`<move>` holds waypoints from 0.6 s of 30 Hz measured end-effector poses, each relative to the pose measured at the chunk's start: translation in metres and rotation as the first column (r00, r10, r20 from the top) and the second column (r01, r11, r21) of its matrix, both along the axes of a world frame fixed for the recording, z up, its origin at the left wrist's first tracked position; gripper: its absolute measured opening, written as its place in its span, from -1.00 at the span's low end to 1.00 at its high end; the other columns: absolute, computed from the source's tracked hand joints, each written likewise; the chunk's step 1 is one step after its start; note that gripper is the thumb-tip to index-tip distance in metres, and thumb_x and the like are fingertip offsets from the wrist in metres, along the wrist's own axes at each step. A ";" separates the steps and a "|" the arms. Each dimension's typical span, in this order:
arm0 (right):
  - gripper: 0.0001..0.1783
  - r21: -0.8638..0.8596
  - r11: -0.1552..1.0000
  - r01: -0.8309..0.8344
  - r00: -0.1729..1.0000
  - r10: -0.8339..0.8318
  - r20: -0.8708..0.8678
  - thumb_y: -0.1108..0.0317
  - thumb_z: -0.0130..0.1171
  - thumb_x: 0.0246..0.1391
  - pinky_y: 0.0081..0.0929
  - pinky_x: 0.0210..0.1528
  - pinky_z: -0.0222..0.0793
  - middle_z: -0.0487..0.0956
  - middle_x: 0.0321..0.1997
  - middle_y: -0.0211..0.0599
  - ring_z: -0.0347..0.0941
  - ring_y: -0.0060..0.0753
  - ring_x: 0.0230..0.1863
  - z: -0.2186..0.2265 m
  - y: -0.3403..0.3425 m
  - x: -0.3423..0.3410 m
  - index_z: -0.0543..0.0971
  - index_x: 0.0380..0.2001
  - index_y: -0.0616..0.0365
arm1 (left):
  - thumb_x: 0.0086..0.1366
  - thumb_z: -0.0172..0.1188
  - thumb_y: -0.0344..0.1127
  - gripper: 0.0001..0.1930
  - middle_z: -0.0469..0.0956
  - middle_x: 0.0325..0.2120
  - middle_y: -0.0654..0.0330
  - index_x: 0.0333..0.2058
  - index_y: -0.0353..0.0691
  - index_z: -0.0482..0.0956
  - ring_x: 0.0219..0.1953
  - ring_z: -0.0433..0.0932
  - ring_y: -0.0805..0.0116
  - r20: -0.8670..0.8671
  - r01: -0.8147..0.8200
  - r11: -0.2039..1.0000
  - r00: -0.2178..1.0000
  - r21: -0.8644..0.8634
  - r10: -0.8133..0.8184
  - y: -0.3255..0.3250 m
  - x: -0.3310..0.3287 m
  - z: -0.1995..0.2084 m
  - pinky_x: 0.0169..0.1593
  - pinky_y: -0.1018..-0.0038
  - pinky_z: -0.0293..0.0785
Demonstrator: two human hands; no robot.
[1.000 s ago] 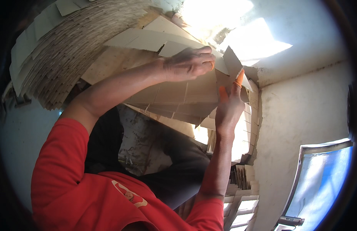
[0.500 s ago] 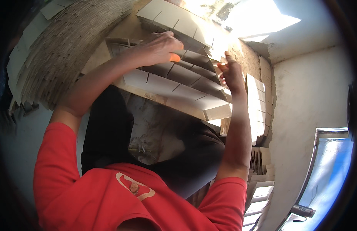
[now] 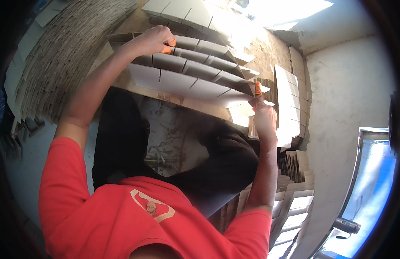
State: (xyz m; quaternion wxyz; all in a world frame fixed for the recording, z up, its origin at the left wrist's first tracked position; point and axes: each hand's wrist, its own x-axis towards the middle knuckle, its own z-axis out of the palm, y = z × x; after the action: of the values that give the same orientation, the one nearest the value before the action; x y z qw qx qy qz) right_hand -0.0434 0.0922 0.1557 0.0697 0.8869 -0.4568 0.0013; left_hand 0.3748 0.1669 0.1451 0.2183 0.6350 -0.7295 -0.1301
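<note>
A cardboard divider grid (image 3: 195, 75) of slotted grey-white strips stands on a board in front of me, its long strips running left to right. My left hand (image 3: 154, 41), with orange covers on its fingertips, is closed at the upper left of the grid, pinching a strip's top edge. At the grid's right end is my right hand (image 3: 264, 118). Its orange-covered index finger points up along the strip ends, and the thumb lies close to the near corner. The other fingers are curled and partly hidden.
Closely packed cardboard strips (image 3: 70, 52) fill the left side. A flat slotted sheet (image 3: 182, 11) lies beyond the grid. More slotted strips (image 3: 287, 103) stand at the right by the plaster wall (image 3: 338, 86), with further stacks (image 3: 292, 216) below. Bright light falls at the back.
My left hand has moved left along the grid. My right hand has come down from above to the grid's right end. The grid's strips look more spread and straight.
</note>
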 end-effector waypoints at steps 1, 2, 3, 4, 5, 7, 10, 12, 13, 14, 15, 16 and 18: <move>-0.11 0.136 0.991 0.018 0.991 -0.036 0.129 0.53 0.15 -0.04 -0.44 -0.27 0.44 0.61 -0.49 -0.29 0.53 -0.44 -0.44 0.000 -0.005 -0.007 0.15 0.36 -0.33 | -0.01 0.27 -0.53 -0.82 0.37 -0.65 -0.09 -0.54 -0.43 0.40 -0.58 0.42 0.11 0.075 0.012 1.000 0.997 0.016 -0.013 -0.001 0.003 -0.003 -0.40 0.30 0.33; -0.13 0.275 0.961 0.011 0.965 -0.082 0.250 0.53 0.16 -0.04 -0.46 -0.28 0.44 0.62 -0.47 -0.31 0.52 -0.48 -0.44 0.006 -0.010 -0.007 0.17 0.35 -0.29 | -0.05 0.25 -0.55 -0.68 0.21 -0.67 -0.11 -0.60 -0.41 0.19 -0.64 0.33 0.10 0.029 0.006 0.998 1.000 -0.055 -0.005 0.004 0.000 -0.001 -0.44 0.23 0.24; -0.15 0.407 0.914 -0.009 0.923 -0.149 0.355 0.53 0.16 -0.04 -0.48 -0.29 0.44 0.63 -0.45 -0.33 0.52 -0.52 -0.44 0.015 -0.011 -0.007 0.20 0.35 -0.25 | -0.04 0.25 -0.56 -0.75 0.27 -0.64 -0.10 -0.55 -0.40 0.27 -0.59 0.36 0.11 0.067 -0.031 0.999 0.997 0.018 0.029 0.007 -0.006 0.009 -0.41 0.24 0.27; -0.28 0.438 0.898 -0.051 0.883 -0.164 0.440 0.40 0.22 0.03 -0.54 -0.30 0.44 0.65 -0.29 -0.27 0.50 -0.54 -0.42 0.026 -0.010 -0.009 0.28 0.30 -0.05 | -0.04 0.24 -0.56 -0.80 0.32 -0.60 -0.08 -0.50 -0.40 0.36 -0.54 0.38 0.12 0.107 -0.071 0.993 0.992 0.089 0.061 0.009 -0.010 0.020 -0.37 0.25 0.31; -0.30 0.304 0.952 -0.028 0.869 -0.127 0.478 0.32 0.23 0.06 -0.49 -0.27 0.45 0.65 -0.24 -0.22 0.54 -0.42 -0.36 0.024 -0.013 -0.021 0.28 0.29 -0.04 | -0.03 0.24 -0.57 -0.84 0.38 -0.57 -0.07 -0.45 -0.39 0.44 -0.49 0.41 0.13 0.147 -0.103 0.983 0.986 0.155 0.081 0.008 -0.017 0.028 -0.34 0.27 0.34; -0.32 -0.007 0.997 0.079 0.905 -0.068 0.419 0.13 0.18 0.11 -0.37 -0.17 0.46 0.61 -0.11 -0.13 0.55 -0.22 -0.19 0.014 -0.023 -0.042 0.27 0.28 0.02 | 0.07 0.22 -0.51 -0.76 0.49 -0.35 0.01 -0.24 -0.34 0.48 -0.19 0.45 0.13 0.029 -0.054 0.984 0.998 -0.172 0.060 0.010 -0.032 0.028 -0.12 0.26 0.40; -0.04 -0.242 0.885 0.398 0.917 -0.389 0.083 -0.36 -0.05 0.08 -0.04 0.24 0.16 0.27 0.29 0.06 0.16 0.06 0.32 0.000 -0.032 -0.063 0.19 0.28 0.22 | 0.23 0.15 -0.33 -0.58 0.47 -0.03 0.11 0.07 -0.28 0.39 0.14 0.34 0.19 0.235 0.002 0.980 0.971 -0.199 0.045 0.005 -0.033 0.017 0.15 0.26 0.33; 0.04 -0.124 0.844 0.521 0.851 -0.526 -0.005 -0.42 -0.04 0.02 0.04 0.27 0.07 0.20 0.33 0.04 0.07 0.08 0.36 -0.019 -0.046 -0.075 0.16 0.30 0.24 | 0.35 0.04 -0.06 -0.43 0.29 0.23 0.16 0.23 -0.24 0.27 0.32 0.17 0.20 0.301 0.010 0.997 0.953 -0.074 0.013 -0.005 -0.028 -0.001 0.34 0.25 0.13; 0.08 -0.069 0.811 0.582 0.809 -0.585 -0.055 -0.45 -0.04 -0.01 0.07 0.29 0.03 0.17 0.35 0.03 0.02 0.09 0.38 -0.026 -0.051 -0.082 0.14 0.30 0.25 | 0.34 0.04 -0.02 -0.41 0.27 0.25 0.18 0.24 -0.21 0.26 0.34 0.14 0.21 0.249 -0.019 1.000 0.968 -0.025 0.025 -0.007 -0.022 -0.007 0.36 0.25 0.08; 0.16 0.032 0.780 0.625 0.781 -0.624 -0.033 -0.49 -0.03 -0.05 0.02 0.31 0.01 0.18 0.33 0.06 0.04 0.10 0.36 -0.032 -0.056 -0.091 0.12 0.30 0.33 | 0.33 0.05 0.02 -0.39 0.26 0.26 0.20 0.25 -0.17 0.25 0.35 0.10 0.23 0.196 -0.032 0.999 0.980 0.027 0.026 -0.009 -0.025 0.002 0.38 0.26 0.02; 0.15 -0.067 0.791 0.608 0.791 -0.611 -0.031 -0.50 -0.06 -0.04 0.02 0.27 0.07 0.24 0.27 0.08 0.12 0.09 0.31 -0.036 -0.056 -0.094 0.15 0.27 0.37 | 0.33 0.05 0.05 -0.37 0.24 0.28 0.21 0.27 -0.14 0.24 0.37 0.07 0.24 0.140 -0.050 0.995 0.989 0.081 0.039 -0.008 -0.029 0.011 0.40 0.26 -0.03; 0.14 -0.164 0.794 0.585 0.801 -0.597 -0.030 -0.51 -0.08 -0.03 0.01 0.24 0.12 0.31 0.22 0.10 0.19 0.09 0.26 -0.040 -0.055 -0.096 0.19 0.24 0.40 | 0.33 0.06 -0.02 -0.40 0.21 0.29 0.17 0.27 -0.12 0.24 0.37 0.07 0.24 0.102 -0.068 0.998 0.993 0.016 0.066 -0.004 -0.033 0.016 0.40 0.26 -0.03; 0.01 -0.341 0.790 0.509 0.834 -0.551 -0.030 -0.43 -0.02 0.02 -0.08 0.07 0.33 0.49 0.01 0.09 0.41 0.08 0.07 -0.044 -0.051 -0.095 0.40 0.03 0.48 | 0.32 0.08 -0.08 -0.41 0.20 0.30 0.13 0.27 -0.12 0.25 0.37 0.08 0.23 -0.002 -0.105 0.991 0.994 -0.080 0.105 0.007 -0.039 0.030 0.38 0.27 0.00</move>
State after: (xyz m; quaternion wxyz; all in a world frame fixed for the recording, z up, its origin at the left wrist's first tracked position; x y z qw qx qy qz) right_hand -0.1381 0.0413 0.1121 0.2387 0.6977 -0.6755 -0.0013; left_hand 0.3361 0.1739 0.1749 0.2493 0.6636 -0.6998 -0.0885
